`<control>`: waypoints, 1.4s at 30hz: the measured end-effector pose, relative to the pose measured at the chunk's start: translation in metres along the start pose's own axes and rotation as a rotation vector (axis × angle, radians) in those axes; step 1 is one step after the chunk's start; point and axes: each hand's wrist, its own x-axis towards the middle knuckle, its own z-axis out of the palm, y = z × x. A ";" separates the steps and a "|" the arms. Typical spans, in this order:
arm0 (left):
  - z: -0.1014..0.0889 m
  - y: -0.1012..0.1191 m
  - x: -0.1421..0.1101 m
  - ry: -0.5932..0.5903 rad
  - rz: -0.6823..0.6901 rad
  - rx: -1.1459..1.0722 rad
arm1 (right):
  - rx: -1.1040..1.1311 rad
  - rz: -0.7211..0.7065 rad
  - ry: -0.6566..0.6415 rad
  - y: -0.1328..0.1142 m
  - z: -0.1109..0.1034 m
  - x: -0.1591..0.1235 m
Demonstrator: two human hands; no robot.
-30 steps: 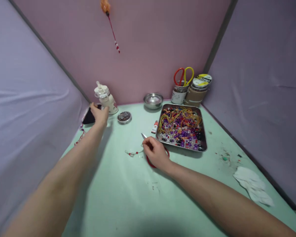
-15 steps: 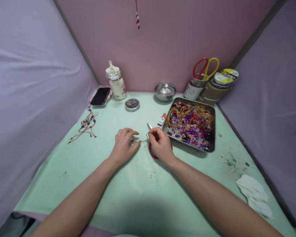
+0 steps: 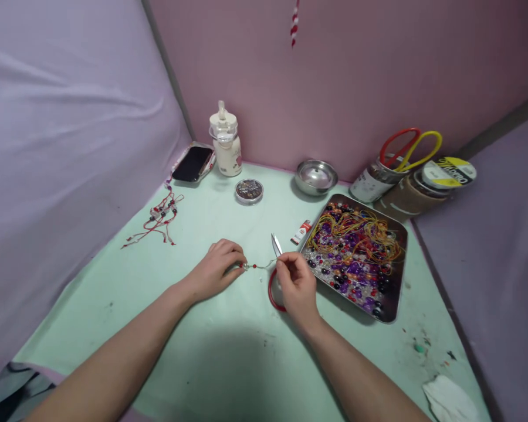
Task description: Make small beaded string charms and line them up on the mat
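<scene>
A thin beaded cord [image 3: 264,267] stretches low over the table between my hands. It carries a red bead [image 3: 254,266] and a clear bead near my left fingertips. My left hand [image 3: 222,266] is closed in a pinch on the beaded end. Thumb and forefinger of my right hand [image 3: 297,284] pinch the cord's other end. Scissors [image 3: 277,244] lie partly under my right hand, with blades pointing away and the red handle loop showing beside it.
To the right stands a metal tray [image 3: 398,287] of beads and cords. Behind are a steel bowl [image 3: 315,177], a round container [image 3: 249,191], a bottle [image 3: 229,153], a phone [image 3: 193,163] and jars [image 3: 372,184]. Finished-looking beaded strings [image 3: 161,217] lie left; a lighter [image 3: 301,232] sits by the tray.
The view has turned, shifting most things to the right. My left fingers have closed on the beaded end, and the cord between my hands is drawn straighter.
</scene>
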 end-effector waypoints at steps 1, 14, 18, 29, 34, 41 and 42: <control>0.001 -0.001 0.000 0.019 0.001 -0.016 | -0.003 -0.005 0.003 0.000 0.000 -0.001; 0.001 0.002 -0.002 0.412 -0.015 -0.303 | 0.090 -0.164 0.022 -0.023 -0.002 -0.006; 0.008 0.009 0.001 0.353 -0.158 -0.671 | 0.127 -0.183 0.005 -0.046 -0.006 0.003; -0.003 0.053 0.013 0.141 -0.222 -1.324 | 0.042 -0.234 -0.168 -0.122 -0.037 0.047; -0.004 0.058 0.014 0.027 -0.282 -1.511 | -0.046 -0.284 -0.193 -0.125 -0.043 0.053; 0.001 0.051 0.006 0.036 -0.392 -1.748 | -0.167 -0.233 -0.194 -0.118 -0.048 0.055; 0.001 0.050 0.006 0.029 -0.420 -1.764 | -0.184 -0.231 -0.192 -0.117 -0.048 0.055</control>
